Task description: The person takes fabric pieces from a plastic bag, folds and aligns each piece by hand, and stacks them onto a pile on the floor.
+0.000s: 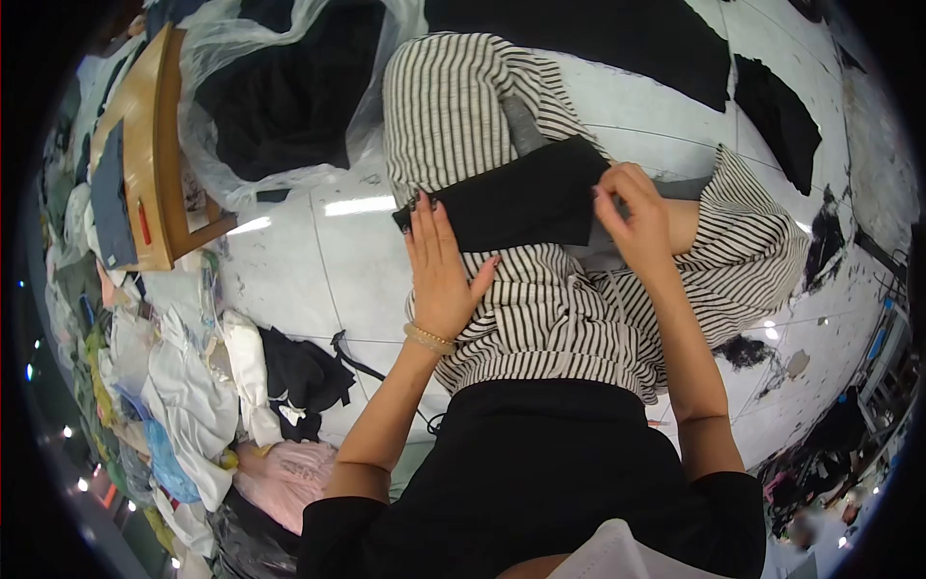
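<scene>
A folded piece of black fabric (526, 198) lies across my lap, over striped trousers (449, 106). My left hand (439, 275) rests flat on its left end, fingers stretched out and the thumb apart. At the fabric's right edge, my right hand (637, 217) is closed, with the thumb and fingers curled together at the border. The fingertips seem to pinch that edge, though the curled fingers partly hide the contact.
Up left, a clear plastic bag (198, 106) holds black cloth (289, 96). A wooden stool (159, 164) stands beside it, with a red pen-like item (145, 222) on it. Black fabric pieces (598, 39) lie on the tiled floor ahead. Mixed garments (188, 386) are heaped at left.
</scene>
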Demonstrator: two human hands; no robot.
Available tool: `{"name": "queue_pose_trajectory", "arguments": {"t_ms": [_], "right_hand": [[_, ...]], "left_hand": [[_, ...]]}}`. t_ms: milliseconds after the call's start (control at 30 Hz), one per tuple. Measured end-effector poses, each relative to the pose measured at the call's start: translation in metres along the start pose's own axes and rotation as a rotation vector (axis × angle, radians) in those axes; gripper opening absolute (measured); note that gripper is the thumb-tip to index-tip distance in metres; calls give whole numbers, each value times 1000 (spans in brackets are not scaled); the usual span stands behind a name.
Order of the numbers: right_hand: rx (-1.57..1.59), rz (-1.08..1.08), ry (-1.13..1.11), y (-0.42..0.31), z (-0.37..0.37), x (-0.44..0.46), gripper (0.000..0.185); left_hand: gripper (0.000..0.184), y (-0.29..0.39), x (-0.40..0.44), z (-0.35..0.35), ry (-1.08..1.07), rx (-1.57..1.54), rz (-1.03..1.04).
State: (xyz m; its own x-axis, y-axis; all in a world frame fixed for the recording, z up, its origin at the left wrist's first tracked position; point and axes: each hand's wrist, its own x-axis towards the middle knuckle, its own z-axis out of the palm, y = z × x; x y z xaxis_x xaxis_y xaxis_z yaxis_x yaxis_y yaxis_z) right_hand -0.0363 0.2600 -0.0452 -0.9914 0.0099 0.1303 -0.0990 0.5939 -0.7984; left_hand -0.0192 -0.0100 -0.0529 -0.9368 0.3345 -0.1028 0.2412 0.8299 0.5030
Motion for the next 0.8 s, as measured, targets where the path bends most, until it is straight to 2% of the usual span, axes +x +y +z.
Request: {"name": "queue_pose_trajectory", "arguments": {"t_ms": [100,233,300,500,567,800], "right_hand": [[199,-64,-90,-40,29,13,16],[116,-236,-227,-42,66,14,16],[62,-146,-311,-35,69,14,12],[362,47,-301,-31,58,16,10],[493,193,-297,-28,58,16,9],[329,49,-306,-40,63,14,7]], "left_hand": [[95,0,0,-1,-2,17,4],[94,-1,-2,0,3,6,5],[94,-1,-1,0,9,6,4],[93,-1,-1,1,8,15,16],[93,-1,-1,1,10,1,13],[93,-2,-1,2,16,-20,25]]}}
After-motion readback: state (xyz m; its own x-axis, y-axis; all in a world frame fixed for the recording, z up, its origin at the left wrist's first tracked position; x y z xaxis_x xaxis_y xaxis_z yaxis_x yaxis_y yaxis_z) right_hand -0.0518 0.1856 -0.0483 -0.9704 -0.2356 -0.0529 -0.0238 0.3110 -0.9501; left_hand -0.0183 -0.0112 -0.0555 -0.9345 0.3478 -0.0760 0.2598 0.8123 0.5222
